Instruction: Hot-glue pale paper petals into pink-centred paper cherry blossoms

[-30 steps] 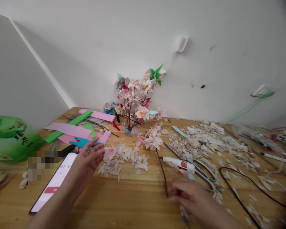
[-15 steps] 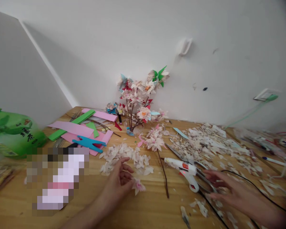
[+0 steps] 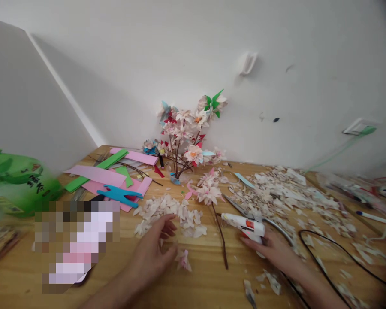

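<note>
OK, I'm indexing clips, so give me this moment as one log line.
left hand: open beside pink-centred flower | right hand: on white glue gun | between hands: brown stem | ahead: loose petals

The bare left arm [image 3: 124, 277] is coming up from the bottom edge, left of the middle. The bare left hand [image 3: 161, 246] is resting or hovering low in the middle, its fingers bending softly and its thumb pointing right, with a gap between them. The bare right arm [image 3: 309, 274] is reaching in from the lower right. The bare right hand [image 3: 270, 244] is gripping right of the middle, its fingers pointing left. Both wrists are leaning inward.
</note>
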A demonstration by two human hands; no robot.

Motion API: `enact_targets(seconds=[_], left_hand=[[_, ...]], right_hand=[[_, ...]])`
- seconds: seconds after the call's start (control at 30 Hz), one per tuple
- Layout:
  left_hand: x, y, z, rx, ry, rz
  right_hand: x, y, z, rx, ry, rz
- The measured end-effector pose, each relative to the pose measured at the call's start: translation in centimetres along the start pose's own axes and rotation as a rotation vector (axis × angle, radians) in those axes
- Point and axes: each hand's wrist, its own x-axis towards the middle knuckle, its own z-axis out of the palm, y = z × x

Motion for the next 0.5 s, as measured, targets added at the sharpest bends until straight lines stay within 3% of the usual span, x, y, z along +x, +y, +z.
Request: enact_targets(seconds=[0.1, 0.23, 0.37, 0.5], left_hand=[[0.9, -0.1, -0.8, 0.051, 0.101, 0.010], [2.1, 0.2, -1.5, 0.102, 0.193, 0.061], [2.8, 0.8, -1.2, 0.164, 0.128, 0.074], [2.3, 1.6, -1.0, 0.115, 0.088, 0.186]], right_hand=[[-0.4, 0.0, -0.1, 0.164, -0.030, 0.027], [-0.7, -0.3, -0.8, 0.393, 0.070, 0.113], [-0.6, -1.9, -1.3, 0.483, 0.099, 0.137], [0.0, -4.4, -1.8, 0.521, 0.102, 0.079]])
